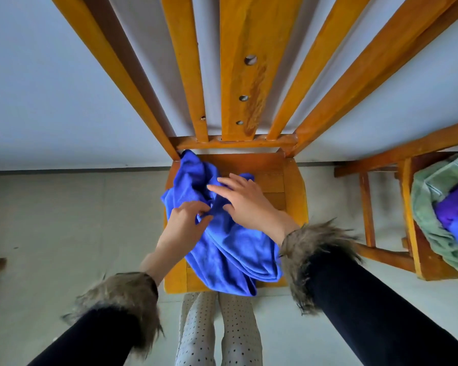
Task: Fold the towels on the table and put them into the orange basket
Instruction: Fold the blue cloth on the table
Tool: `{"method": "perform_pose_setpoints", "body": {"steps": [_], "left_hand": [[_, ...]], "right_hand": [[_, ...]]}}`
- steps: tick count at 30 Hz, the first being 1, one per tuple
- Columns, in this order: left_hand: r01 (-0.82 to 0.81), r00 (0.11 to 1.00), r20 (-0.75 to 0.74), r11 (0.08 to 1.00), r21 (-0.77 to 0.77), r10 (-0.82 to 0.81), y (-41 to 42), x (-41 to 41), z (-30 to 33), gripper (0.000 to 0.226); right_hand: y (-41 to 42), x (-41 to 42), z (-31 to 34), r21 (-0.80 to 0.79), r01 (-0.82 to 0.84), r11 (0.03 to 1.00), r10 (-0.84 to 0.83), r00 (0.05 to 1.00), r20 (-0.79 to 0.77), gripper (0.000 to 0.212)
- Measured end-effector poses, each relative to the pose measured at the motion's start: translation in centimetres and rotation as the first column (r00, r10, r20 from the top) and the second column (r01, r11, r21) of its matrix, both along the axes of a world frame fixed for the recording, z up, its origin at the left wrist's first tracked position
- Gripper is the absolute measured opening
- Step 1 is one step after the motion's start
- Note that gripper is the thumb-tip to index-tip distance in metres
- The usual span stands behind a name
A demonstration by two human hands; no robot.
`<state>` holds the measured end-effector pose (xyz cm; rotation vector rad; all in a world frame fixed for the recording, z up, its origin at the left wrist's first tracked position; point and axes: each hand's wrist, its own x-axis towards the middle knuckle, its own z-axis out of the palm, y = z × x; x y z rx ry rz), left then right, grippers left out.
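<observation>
The blue towel (222, 241) is lying crumpled on the chair (294, 186) seat, the left hand (185, 220) is pinching its fold, and the right hand (243, 199) is resting on it at 1 o'clock with fingers spread.

A blue towel (222, 244) lies crumpled and unfolded on the seat of a wooden chair (294, 186), bunched toward the back left corner; its near edge hangs over the seat's front. At the right edge, a green towel (431, 207) and a purple towel (452, 210) lie heaped on a second wooden seat (421, 260); the blue cloth beside the purple one is cut off by the frame.
</observation>
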<state>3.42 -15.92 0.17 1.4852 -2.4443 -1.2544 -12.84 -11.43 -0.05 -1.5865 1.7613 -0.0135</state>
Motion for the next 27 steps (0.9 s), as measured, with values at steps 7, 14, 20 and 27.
{"method": "perform_pose_setpoints", "body": {"steps": [7, 14, 20, 27], "left_hand": [[0.096, 0.981, -0.149, 0.977, -0.191, -0.125, -0.5, 0.0, 6.3, 0.022], [0.074, 0.955, -0.275, 0.988, -0.139, -0.110, -0.6, -1.6, 15.0, 0.012], [0.060, 0.939, -0.313, 0.963, -0.264, -0.144, -0.4, -1.4, 24.0, 0.009], [-0.032, 0.948, -0.303, 0.924, -0.381, -0.092, -0.3, 1.2, 32.9, 0.013]], "right_hand": [[0.3, -2.0, 4.4, -0.129, -0.021, 0.991, 0.024, 0.999, 0.022, 0.021], [2.5, -3.2, 15.5, -0.225, 0.305, 0.925, -0.255, 0.941, 0.224, 0.008], [3.1, -3.8, 24.5, -0.282, 0.203, 0.938, -0.139, 0.963, 0.230, 0.009], [1.8, -1.7, 33.9, -0.445, 0.080, 0.892, -0.030, 0.993, 0.117, 0.006]]}}
